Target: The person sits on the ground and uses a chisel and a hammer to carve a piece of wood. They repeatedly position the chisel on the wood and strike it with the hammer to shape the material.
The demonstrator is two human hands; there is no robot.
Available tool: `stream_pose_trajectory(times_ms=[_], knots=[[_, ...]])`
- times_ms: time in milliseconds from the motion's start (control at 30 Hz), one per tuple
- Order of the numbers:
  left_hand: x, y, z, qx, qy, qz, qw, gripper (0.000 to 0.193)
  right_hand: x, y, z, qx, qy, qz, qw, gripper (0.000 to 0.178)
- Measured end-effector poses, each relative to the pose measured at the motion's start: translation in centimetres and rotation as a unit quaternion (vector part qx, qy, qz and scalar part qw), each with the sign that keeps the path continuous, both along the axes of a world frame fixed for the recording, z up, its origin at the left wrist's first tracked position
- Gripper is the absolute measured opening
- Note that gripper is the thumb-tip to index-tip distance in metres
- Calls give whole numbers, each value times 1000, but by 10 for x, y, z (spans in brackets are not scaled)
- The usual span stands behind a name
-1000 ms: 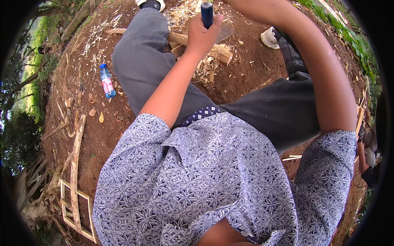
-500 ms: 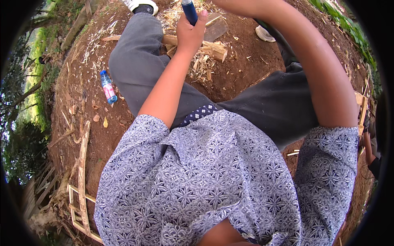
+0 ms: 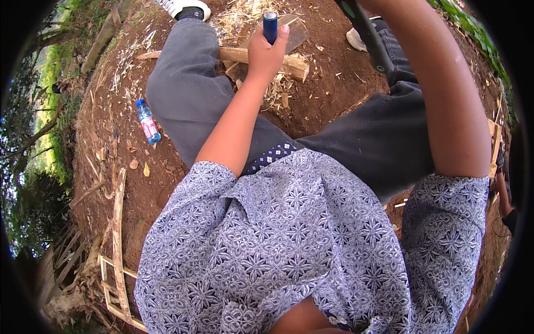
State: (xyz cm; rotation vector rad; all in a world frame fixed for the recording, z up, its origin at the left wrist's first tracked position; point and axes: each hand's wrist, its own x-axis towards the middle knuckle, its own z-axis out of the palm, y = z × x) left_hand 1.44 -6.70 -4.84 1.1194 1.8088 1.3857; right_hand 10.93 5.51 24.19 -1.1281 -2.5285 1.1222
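My left hand (image 3: pixel 266 55) is closed round an upright dark blue cylindrical handle (image 3: pixel 270 29) with a shiny metal cap, the thumb along its side. Whatever lies below the fist is hidden. Behind the fist a split piece of wood (image 3: pixel 295 67) lies on the ground, with a flat board (image 3: pixel 296 34) beyond it. From the top edge a dark tool handle (image 3: pixel 367 36) with green patches slants down beside my raised right forearm (image 3: pixel 403 33). It appears held in my right hand, whose fingers are cut off by the frame; the tool's head is out of view.
My legs spread either side of the wood, over brown soil strewn with wood chips (image 3: pixel 275 100). A blue-capped bottle (image 3: pixel 147 121) stands or lies left of my left leg. Long sticks and a wooden frame (image 3: pixel 104 281) lie lower left. Another person's arm (image 3: pixel 504 195) shows far right.
My right forearm has swung right, bringing more of the dark tool handle into view. My left hand has shifted slightly right and nearer, still round the blue handle.
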Motion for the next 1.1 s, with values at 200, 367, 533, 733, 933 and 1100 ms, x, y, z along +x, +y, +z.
stream_pose_trajectory(times_ms=[200, 367, 533, 733, 933, 1100], knots=[[15, -17, 15, -39, -162, 32, 986, 33, 17, 9, -14, -38, -19, 43, 998, 37], [48, -35, 34, -88, -265, 36, 959, 29, 25, 18, -22, -25, 14, 39, 999, 37], [18, -10, 89, 83, -333, 22, 939, 29, 36, 15, -14, -21, -3, 25, 999, 38], [10, 22, 93, 81, -212, 55, 972, 36, 49, 13, -5, -43, 12, 58, 997, 39], [19, 22, 71, 38, -115, 44, 992, 35, 50, 11, -3, -38, -24, 32, 998, 40], [25, 24, 69, 45, -77, 70, 994, 33, 39, 5, 8, -35, -91, -6, 995, 38]])
